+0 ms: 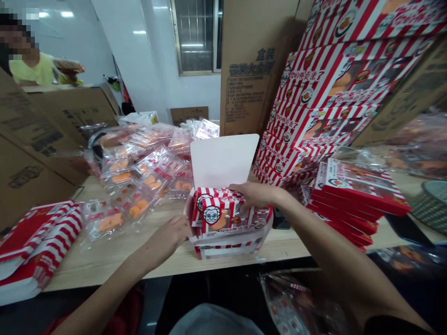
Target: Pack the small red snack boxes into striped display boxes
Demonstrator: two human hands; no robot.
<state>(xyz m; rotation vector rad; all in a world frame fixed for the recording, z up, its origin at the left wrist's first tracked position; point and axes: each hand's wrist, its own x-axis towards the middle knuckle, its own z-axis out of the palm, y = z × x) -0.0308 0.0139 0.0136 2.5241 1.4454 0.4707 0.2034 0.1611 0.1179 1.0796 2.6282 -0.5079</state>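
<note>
In front of me on the table stands a display box (225, 160) with its white lid raised. Several small red-and-white striped packs (218, 217) printed with a bearded face stand inside it. My left hand (177, 229) pinches the box's left side edge, its fingertips partly hidden there. Reaching over the box from the right, my right hand (254, 194) has its fingers over the top of the striped packs and its thumb against their front. The ends of those fingers are out of sight behind the packs.
Clear bags (139, 204) with orange pieces cover the table's left and back. Flattened striped boxes (45, 237) lie at the left edge. Tall stacked striped boxes (307, 111) and a pile of red boxes (359, 186) stand right. A person (33, 70) is behind cartons.
</note>
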